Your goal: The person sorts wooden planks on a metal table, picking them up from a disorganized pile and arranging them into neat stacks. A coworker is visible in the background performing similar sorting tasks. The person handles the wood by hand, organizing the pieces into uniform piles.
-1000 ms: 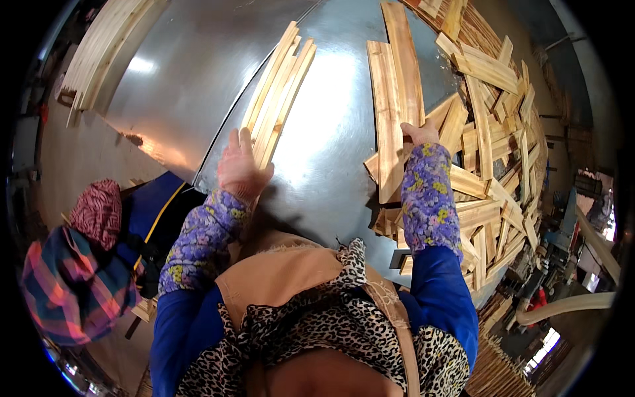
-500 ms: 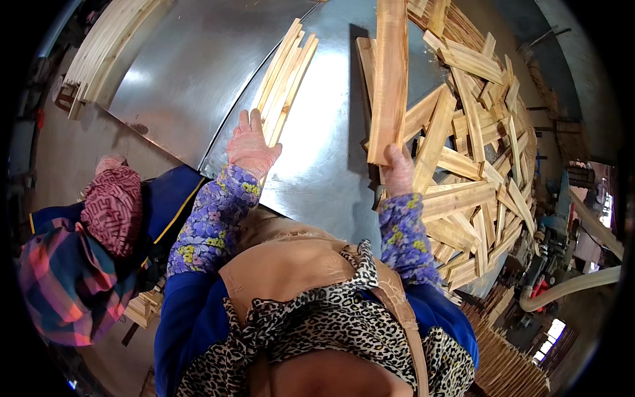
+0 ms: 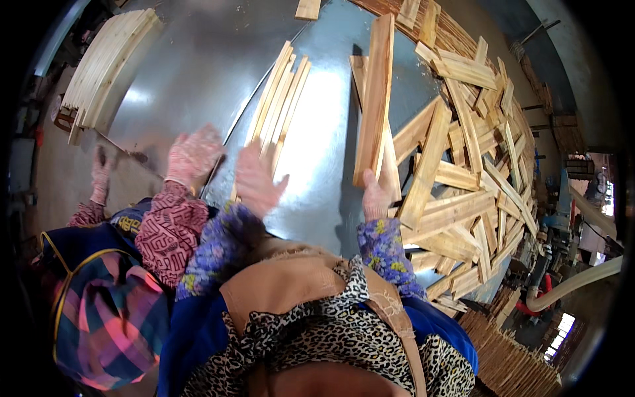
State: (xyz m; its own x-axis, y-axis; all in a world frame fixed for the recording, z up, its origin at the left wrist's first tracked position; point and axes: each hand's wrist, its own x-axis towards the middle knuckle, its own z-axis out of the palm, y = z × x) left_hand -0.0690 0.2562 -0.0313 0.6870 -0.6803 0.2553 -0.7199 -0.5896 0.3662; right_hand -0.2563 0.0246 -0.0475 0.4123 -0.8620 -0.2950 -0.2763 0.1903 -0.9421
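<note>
No packages or signs show here, only bare wood on a shiny metal table point(image 3: 198, 79). Our right hand point(image 3: 374, 198) clamps the near end of a long wooden plank point(image 3: 375, 99), fingers wrapped on it, the board running away from us toward the far side. Our left hand point(image 3: 256, 180) hovers open, fingers spread, just at the near end of a row of thin slats point(image 3: 279, 99). A co-worker's gloved hand point(image 3: 193, 153) sits just left of ours. A loose heap of planks point(image 3: 476, 165) crowds the right edge; a neat stack point(image 3: 106, 63) lies far left, with bare metal between.
</note>
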